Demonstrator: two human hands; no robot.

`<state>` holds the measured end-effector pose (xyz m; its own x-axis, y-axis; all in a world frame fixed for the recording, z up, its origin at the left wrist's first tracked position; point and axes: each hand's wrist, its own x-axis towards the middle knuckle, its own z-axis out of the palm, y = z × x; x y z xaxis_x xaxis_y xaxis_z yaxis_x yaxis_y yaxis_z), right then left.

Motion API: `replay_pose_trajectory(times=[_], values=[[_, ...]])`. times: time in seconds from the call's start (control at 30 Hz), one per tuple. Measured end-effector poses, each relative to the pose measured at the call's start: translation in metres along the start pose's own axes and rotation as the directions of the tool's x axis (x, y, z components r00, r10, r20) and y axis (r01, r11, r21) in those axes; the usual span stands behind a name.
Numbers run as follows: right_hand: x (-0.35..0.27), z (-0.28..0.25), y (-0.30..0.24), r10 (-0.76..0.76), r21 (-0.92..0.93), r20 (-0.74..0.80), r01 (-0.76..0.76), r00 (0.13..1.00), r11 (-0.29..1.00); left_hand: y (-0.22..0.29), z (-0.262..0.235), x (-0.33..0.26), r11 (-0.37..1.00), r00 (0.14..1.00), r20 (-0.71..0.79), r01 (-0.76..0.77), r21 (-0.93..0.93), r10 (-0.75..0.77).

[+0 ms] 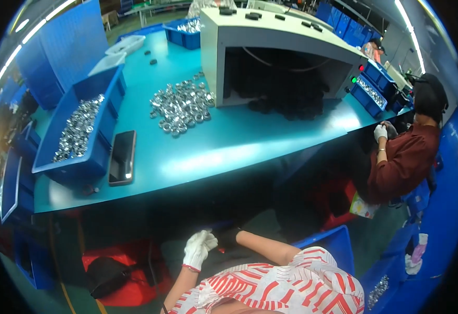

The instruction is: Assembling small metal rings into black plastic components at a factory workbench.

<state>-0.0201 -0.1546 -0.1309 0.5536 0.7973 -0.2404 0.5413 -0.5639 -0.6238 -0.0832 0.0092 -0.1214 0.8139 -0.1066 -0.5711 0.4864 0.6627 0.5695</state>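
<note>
My left hand (198,249), in a white glove, is below the table's front edge. Its fingers look bent and pressed together; whatever they may hold does not show. Opposite it, my right forearm (265,248) reaches in from the right. The right hand at its end is lost in the dark area, so its fingers cannot be made out. A tiny red spot (221,250) shows between the two. Beyond my hands, a pile of shiny metal rings (181,107) lies on the teal table (208,157), and many black rings (286,97) fill a pale open-fronted box (221,68).
A blue bin (111,112) of metal parts and a phone (122,157) sit at the table's left. Several black rings lie on the box top. A red stool (135,293) bears a dark bag (106,276). At right sits a co-worker (409,159) in white gloves.
</note>
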Motion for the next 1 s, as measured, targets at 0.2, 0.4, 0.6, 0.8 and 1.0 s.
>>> replay_pose_trajectory(times=[0.2,0.4,0.6,0.8,1.0], values=[[-0.014,-0.001,-0.021,0.229,0.016,0.058,-0.23,0.972,0.973,-0.003,-0.001,-0.006,0.998,0.998,0.017,-0.055,0.044,0.054],[-0.02,0.001,-0.022,0.182,-0.127,0.073,-0.172,0.981,0.977,-0.003,0.002,-0.011,0.995,0.998,0.028,-0.061,0.083,0.059],[-0.002,0.038,0.007,0.162,-0.145,-0.063,-0.17,0.985,0.975,-0.008,0.002,-0.016,0.988,0.993,0.019,-0.118,0.103,0.117],[0.027,0.063,0.026,0.255,-0.333,0.185,-0.183,0.949,0.925,-0.013,-0.002,-0.024,0.959,0.979,0.051,-0.202,0.201,0.195],[0.025,0.06,0.008,0.062,-0.189,0.006,-0.059,0.998,0.98,-0.011,-0.009,-0.03,0.953,0.968,0.141,-0.235,0.193,0.21]])
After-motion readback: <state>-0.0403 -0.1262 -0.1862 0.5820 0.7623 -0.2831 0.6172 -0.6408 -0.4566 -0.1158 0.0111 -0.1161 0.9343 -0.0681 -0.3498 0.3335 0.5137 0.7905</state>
